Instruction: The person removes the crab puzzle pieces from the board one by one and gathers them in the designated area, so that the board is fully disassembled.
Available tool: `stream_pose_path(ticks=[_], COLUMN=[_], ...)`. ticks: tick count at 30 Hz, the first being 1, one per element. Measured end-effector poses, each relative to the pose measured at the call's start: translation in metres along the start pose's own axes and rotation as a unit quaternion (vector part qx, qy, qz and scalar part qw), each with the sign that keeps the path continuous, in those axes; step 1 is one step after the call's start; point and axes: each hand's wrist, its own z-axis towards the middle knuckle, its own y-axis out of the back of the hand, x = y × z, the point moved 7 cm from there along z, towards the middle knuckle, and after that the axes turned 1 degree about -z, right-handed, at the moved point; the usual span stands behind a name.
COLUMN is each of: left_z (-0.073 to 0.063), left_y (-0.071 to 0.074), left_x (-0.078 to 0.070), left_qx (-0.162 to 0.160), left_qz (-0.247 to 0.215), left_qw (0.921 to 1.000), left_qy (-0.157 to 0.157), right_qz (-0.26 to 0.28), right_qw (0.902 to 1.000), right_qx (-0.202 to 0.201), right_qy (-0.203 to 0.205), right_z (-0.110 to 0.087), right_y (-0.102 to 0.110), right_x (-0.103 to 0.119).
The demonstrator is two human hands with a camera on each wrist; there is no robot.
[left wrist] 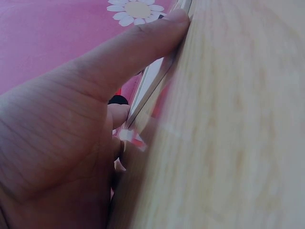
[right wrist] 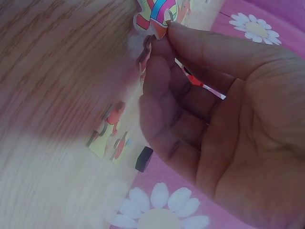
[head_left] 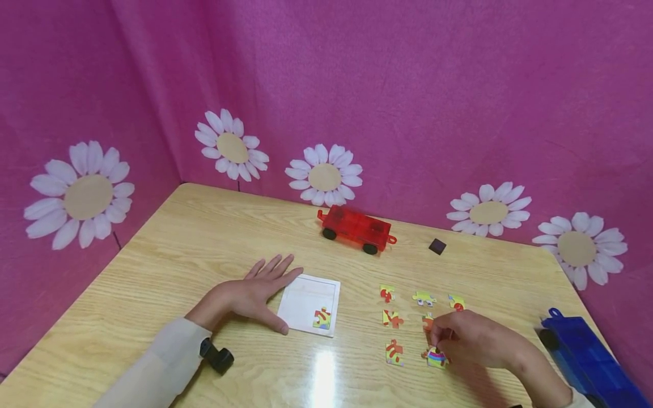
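My left hand (head_left: 257, 297) lies spread on the table at the left side of a white square puzzle tray (head_left: 302, 301), thumb and forefinger along its edge. One yellow and red jigsaw piece (head_left: 322, 318) sits in the tray's near right corner. On the right, my right hand (head_left: 476, 339) pinches a jigsaw piece with colourful stripes (head_left: 436, 358) between thumb and forefinger. In the right wrist view the striped piece (right wrist: 159, 12) shows at the fingertips. Several other jigsaw pieces, among them a red and yellow one (head_left: 394, 352), lie in loose rows beside this hand.
A red toy wagon (head_left: 355, 228) stands at the back of the table (head_left: 204, 238), with a small dark square (head_left: 437, 246) to its right. A blue toy wagon (head_left: 592, 357) is at the right edge. Pink flowered cloth (head_left: 398, 102) hangs behind the table.
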Motion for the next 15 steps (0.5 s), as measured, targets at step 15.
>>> stream_pose_path(ticks=[15], left_z=[-0.0003], left_y=[0.0007], left_x=[-0.001], left_qx=[0.004], left_qz=[-0.003], left_qw=[1.0], left_qy=[0.005], right_qz=[-0.002], right_qw=[0.9999], right_qx=[-0.013], right_qy=[-0.002], right_z=[0.0021], right_y=[0.0025], right_x=[0.0019])
